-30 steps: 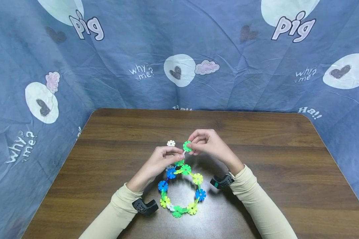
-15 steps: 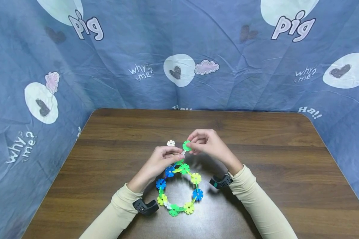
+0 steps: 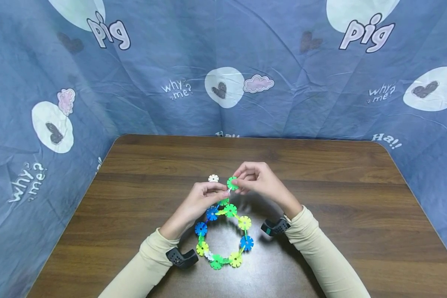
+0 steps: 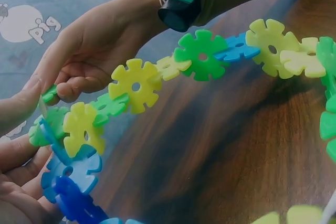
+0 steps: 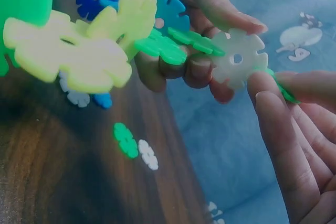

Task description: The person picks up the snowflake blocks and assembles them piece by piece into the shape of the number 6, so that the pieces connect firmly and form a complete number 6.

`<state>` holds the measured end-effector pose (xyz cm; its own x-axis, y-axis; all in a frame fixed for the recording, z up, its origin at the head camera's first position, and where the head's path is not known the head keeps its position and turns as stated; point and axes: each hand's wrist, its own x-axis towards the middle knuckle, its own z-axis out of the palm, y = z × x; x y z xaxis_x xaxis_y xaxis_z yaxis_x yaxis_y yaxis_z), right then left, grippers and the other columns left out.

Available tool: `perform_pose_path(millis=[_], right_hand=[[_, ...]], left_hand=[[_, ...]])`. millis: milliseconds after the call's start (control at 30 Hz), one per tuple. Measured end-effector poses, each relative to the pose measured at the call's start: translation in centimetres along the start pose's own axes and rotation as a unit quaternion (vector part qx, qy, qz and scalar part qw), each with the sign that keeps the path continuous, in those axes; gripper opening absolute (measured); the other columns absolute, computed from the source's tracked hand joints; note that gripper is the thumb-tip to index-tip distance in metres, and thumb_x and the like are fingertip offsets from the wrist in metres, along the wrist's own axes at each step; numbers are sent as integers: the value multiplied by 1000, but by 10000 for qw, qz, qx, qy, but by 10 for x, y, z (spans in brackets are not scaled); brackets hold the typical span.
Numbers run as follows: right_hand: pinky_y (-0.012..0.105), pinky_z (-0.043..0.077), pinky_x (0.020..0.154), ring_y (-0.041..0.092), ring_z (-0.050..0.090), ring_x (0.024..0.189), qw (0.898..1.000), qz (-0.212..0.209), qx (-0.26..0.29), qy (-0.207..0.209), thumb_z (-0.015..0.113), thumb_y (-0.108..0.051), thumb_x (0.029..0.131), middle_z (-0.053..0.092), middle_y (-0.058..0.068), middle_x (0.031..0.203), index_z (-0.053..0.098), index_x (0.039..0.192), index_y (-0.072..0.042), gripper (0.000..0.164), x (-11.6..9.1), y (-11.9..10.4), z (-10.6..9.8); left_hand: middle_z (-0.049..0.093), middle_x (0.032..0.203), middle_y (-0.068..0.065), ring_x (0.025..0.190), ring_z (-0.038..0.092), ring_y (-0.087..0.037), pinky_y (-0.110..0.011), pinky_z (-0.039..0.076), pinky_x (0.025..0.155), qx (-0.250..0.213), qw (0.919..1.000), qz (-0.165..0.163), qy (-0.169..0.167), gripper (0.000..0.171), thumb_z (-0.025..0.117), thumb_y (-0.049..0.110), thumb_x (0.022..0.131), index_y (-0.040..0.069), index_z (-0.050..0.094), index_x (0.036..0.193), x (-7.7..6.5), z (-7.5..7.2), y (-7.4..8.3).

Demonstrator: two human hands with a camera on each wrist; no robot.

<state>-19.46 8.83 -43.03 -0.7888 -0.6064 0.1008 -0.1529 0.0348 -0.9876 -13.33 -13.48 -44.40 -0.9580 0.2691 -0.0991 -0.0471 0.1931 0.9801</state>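
Above the table, my right hand [image 3: 262,182] pinches a green snowflake disc [image 3: 232,183] between thumb and fingertips. My left hand [image 3: 197,203] holds a white snowflake disc [image 5: 239,59] at the end of a chain, its thumb and fingers about it. In the right wrist view the green disc [image 5: 283,87] meets the white one's edge; how deep the slots fit is hidden by fingertips. Below the left hand hangs a ring of interlocked discs in yellow [image 4: 135,85], green [image 4: 202,55], blue [image 3: 247,243] and white [image 3: 208,255].
A loose white disc [image 3: 213,178] lies on the wooden table [image 3: 320,186] beyond the left hand. Beside it in the right wrist view is a loose green disc [image 5: 126,140]. A printed blue cloth [image 3: 152,107] hangs behind the table's far edge.
The ring of discs has swung slightly left. Both hands stay almost still, with the green disc held against the white one.
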Motion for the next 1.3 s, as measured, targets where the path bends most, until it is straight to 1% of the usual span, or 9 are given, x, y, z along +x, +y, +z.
perform_pose_path(millis=[167,267,433,633,767,900,1100,1200,1300], right_hand=[[64,60,71,48,75,77,9999,-3,113,96,72,0,93,76,29,93,67,97,8,10,2,2,5],[62,61,71,36,77,74,9998,-35,148,142,72,2,93,75,31,93,67,96,9,10,2,2,8],[57,63,70,19,77,70,9996,-113,81,250,72,2,93,77,26,94,69,98,9,9,2,1,10],[57,63,75,24,78,75,9999,23,-80,92,70,-3,96,77,24,100,72,108,7,16,3,-1,11],[61,61,79,32,78,82,9997,176,12,-177,67,-4,99,77,23,102,72,114,6,19,3,1,13],[62,61,81,42,77,87,9988,273,2,-404,67,-7,100,78,20,103,72,118,2,21,4,3,13],[49,66,74,46,75,89,9963,158,-825,-175,65,-17,103,77,19,106,71,124,-3,26,8,4,3],[38,66,69,32,76,87,9865,122,-1635,45,66,-20,102,78,15,106,73,121,-4,26,13,10,-5],[29,63,71,20,76,87,9696,14,-2446,55,71,-20,99,79,10,106,74,119,-4,26,20,19,-9]], left_hand=[[71,119,-31,95,74,-9,-23,60,87,-77,9999,100,-1,31,70,11,98,-11,69,120,-1,0,0],[70,117,-34,90,73,-4,-20,59,85,-86,9998,163,41,32,70,10,98,-13,68,119,-1,0,0],[71,117,-33,94,74,-9,-25,61,88,-76,9999,99,-1,31,69,13,99,-10,69,120,-1,-1,0],[77,110,-21,94,73,-8,-29,60,91,259,9996,78,-84,28,65,21,102,-2,72,117,0,-3,0],[77,104,-21,88,74,-10,-30,62,85,320,9988,309,197,25,66,16,101,-5,73,113,1,-6,1],[76,103,-23,86,76,-11,-38,65,85,52,9991,350,237,23,68,11,100,-9,70,111,0,-9,0],[76,98,-15,85,76,-16,-36,66,81,-16,9996,176,217,22,69,9,98,-9,69,110,0,-12,1],[76,96,-11,85,77,-18,-37,66,81,-12,10000,55,68,22,69,11,98,-8,70,108,0,-11,0],[78,95,-13,80,77,-14,-39,66,83,-97,9999,-27,-109,22,69,11,98,-9,69,107,0,-10,-1]])
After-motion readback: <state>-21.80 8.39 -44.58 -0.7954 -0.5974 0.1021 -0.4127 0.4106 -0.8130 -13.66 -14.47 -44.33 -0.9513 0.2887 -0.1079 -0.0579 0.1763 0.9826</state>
